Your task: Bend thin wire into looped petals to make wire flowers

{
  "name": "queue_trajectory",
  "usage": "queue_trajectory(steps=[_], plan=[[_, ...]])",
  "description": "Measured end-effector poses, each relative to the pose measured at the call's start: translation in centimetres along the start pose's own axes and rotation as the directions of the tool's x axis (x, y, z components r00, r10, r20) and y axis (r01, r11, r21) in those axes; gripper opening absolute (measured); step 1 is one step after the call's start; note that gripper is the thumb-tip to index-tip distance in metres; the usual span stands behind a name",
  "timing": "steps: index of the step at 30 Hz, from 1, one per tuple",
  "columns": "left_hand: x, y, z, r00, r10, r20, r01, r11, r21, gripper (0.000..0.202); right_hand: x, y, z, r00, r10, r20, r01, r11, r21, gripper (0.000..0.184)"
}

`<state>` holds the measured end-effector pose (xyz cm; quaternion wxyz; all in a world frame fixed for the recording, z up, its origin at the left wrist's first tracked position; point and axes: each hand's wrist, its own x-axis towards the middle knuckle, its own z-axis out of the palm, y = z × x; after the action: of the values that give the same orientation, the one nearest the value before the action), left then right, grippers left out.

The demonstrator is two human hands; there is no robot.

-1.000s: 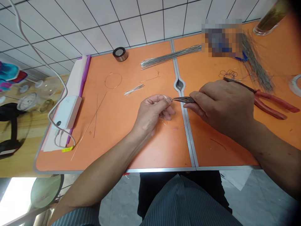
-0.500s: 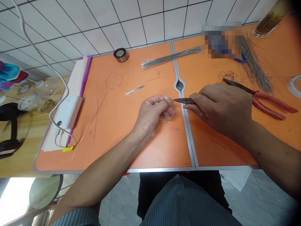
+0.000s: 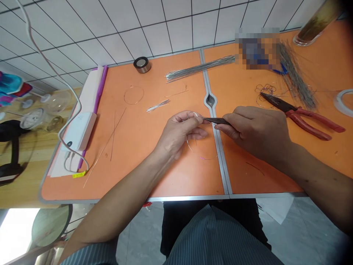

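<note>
A thin wire loop [image 3: 202,158] is being held just above the orange table [image 3: 132,191], near the metal seam that divides the tabletop. Its upper part is being pinched between the thumb and fingers of the left hand [image 3: 179,134], while its lower curve is being left to hang below the hand. The right hand [image 3: 256,132] is being closed around the handles of a small pair of needle-nose pliers [image 3: 216,120], and their dark tip is being held at the wire, just beside the left fingertips. Whether the wire is being gripped by that tip cannot be told.

Farther right, red-handled pliers [image 3: 309,119] are being left on the table beside a tangle of fine wire [image 3: 266,94]. As far as can be seen, some wire is already being shown bent: a round wire ring [image 3: 134,95] is lying to the left. Much is being left straight, including a long bundle of wires [image 3: 200,69], a short bundle [image 3: 157,106], and a loose bundle [image 3: 296,75] at the right.
</note>
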<state>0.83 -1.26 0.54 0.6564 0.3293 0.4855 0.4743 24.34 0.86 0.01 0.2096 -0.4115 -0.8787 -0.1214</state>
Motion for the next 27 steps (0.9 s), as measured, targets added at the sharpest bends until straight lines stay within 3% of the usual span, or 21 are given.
queue_trajectory(steps=[10,13,17,21,27], plan=[[0.6,1.6,-0.6,0.986,-0.164,0.039,0.169,0.961,-0.22,0.054,-0.2,0.3,1.0,0.995,0.096,0.009,-0.096,0.981,0.17,0.054],[0.9,0.9,-0.5,0.981,-0.18,0.071,0.193,0.937,-0.29,0.044,0.0,0.4,1.0,0.993,0.121,0.015,-0.121,0.97,0.211,0.05],[0.7,-0.6,0.1,0.956,-0.22,0.194,0.269,0.921,-0.28,0.012,0.2,0.4,0.8,0.985,0.156,0.067,-0.169,0.947,0.273,0.044],[0.3,-1.3,0.4,0.944,-0.176,0.28,0.247,0.937,-0.245,0.013,0.2,0.0,0.9,0.977,0.183,0.108,-0.207,0.931,0.3,0.044],[0.5,-1.9,0.3,0.966,-0.079,0.248,0.135,0.967,-0.215,0.024,0.1,-0.5,1.0,0.985,0.147,0.088,-0.165,0.952,0.257,0.05]])
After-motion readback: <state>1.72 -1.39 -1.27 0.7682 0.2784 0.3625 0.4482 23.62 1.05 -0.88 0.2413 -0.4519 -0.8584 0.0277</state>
